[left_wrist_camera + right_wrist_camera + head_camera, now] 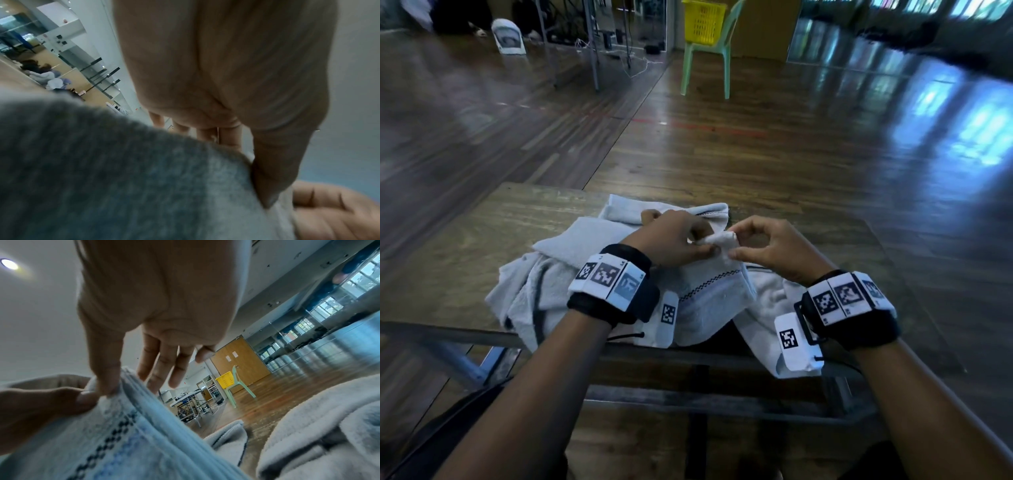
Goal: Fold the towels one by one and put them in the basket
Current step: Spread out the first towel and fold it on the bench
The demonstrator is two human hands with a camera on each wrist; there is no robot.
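— Pinching one towel (717,291) by a bunched corner, both hands at once. Where does it sit?

— On the wooden table (482,240), top of a loose heap of pale towels (571,274). The corner is lifted between my hands; the rest drapes down toward the near edge. A dark checked band runs across it, with a faint blue stripe beside it.

— Left hand?

— My left hand (674,241) has thumb and fingers closed on the corner from the left. The left wrist view shows the thumb (273,175) pressed against the cloth, with my other hand just beyond.

— Right hand?

— My right hand (774,250) nips the same corner from the right, thumb against forefinger. From the right wrist view the thumb (107,369) bears on the towel's edge; the other fingers (164,363) stand spread and loose, off the cloth. The two hands are nearly touching.

— The heap?

— Crumpled, unfolded. One towel hangs over the near table edge at my right.

— Basket?

— A yellow basket (703,22) stands on the seat of a pale green plastic chair (722,58), well apart from the table, straight ahead across a glossy wooden floor (825,154).

— Anything else?

— Marker bands (607,284) on both wrists. Metal-legged tables far left, blurred.
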